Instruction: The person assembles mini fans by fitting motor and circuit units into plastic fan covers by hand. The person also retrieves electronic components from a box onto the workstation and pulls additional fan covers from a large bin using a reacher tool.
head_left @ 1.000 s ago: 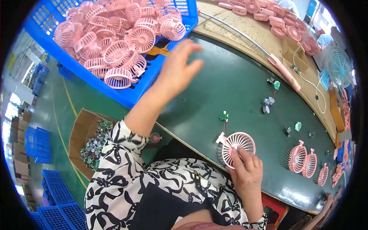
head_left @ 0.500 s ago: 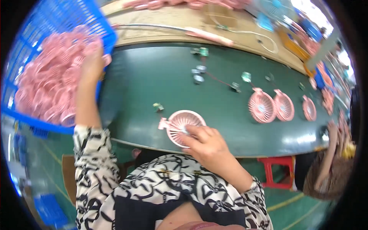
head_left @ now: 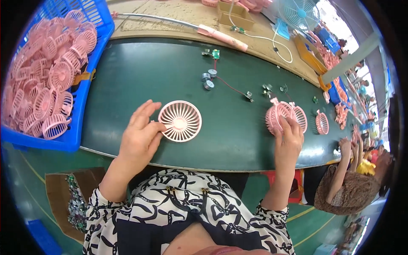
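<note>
My left hand (head_left: 141, 134) is closed at the left edge of a round pink slatted fan cover (head_left: 187, 123), thumb and forefinger pinching its rim, the cover's hollow side facing up. Further right, my right hand (head_left: 290, 138) has its fingers closed on the near side of another pink fan cover (head_left: 276, 119). That one sits against a second cover (head_left: 300, 118), and where they overlap my fingers hide part of both. Small circuit boards (head_left: 267, 89) lie just beyond them.
A blue crate (head_left: 85, 102) heaped with pink covers stands at the left. Small motors (head_left: 208, 77) wired to a green board (head_left: 216, 54) lie mid-table. Another cover (head_left: 322, 123) is further right. A cardboard box (head_left: 59, 191) stands below left; a co-worker's arms (head_left: 342, 165) are at the right.
My left hand has come from the crate to the table and holds a cover there. My right hand has moved right, from the cover in front of me to the covers at the right.
</note>
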Motion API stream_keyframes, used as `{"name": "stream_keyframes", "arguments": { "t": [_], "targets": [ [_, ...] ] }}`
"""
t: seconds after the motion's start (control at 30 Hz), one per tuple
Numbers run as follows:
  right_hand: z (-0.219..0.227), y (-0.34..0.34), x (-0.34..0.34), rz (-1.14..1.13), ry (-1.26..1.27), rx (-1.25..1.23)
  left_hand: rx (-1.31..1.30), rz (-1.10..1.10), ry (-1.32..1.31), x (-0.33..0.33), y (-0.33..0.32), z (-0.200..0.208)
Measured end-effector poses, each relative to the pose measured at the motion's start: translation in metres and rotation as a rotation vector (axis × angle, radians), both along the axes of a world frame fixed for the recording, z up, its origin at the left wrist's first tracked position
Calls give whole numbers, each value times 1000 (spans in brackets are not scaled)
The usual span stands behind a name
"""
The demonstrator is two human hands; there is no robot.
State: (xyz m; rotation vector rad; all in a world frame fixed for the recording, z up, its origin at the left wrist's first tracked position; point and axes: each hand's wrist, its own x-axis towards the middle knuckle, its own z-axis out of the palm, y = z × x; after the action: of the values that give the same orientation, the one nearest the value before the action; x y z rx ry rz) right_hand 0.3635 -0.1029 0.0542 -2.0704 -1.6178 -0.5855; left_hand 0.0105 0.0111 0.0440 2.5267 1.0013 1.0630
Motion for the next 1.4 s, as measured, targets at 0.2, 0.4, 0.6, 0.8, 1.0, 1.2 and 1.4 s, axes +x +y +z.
{"name": "stream_keyframes", "arguments": {
  "t": [0.2, 0.4, 0.6, 0.8, 1.0, 1.2, 1.4],
  "targets": [
    [14, 28, -49, 115, -92, 47, -186, -45, -61, -22, 1, -20],
    [17, 100, -88, 272, -288, -248, -205, -125, -92, -47, -1, -27],
    [11, 137, -82, 317, -214, -273, -187, -266, -140, -58, -5, -34],
    [53, 113, -119, 386, -18, 13, -157, -333, -120, -67, -6, -36],
    [25, 105, -120, 491, -53, -152, -180, -401, -36, -54, -1, -39],
    [8, 101, -110, 402, -50, -107, -273, -429, -44, -42, 6, -48],
    [-20, 48, -132, 312, 338, -238, -281, -454, -17, -52, 4, -45]
  ]
}}
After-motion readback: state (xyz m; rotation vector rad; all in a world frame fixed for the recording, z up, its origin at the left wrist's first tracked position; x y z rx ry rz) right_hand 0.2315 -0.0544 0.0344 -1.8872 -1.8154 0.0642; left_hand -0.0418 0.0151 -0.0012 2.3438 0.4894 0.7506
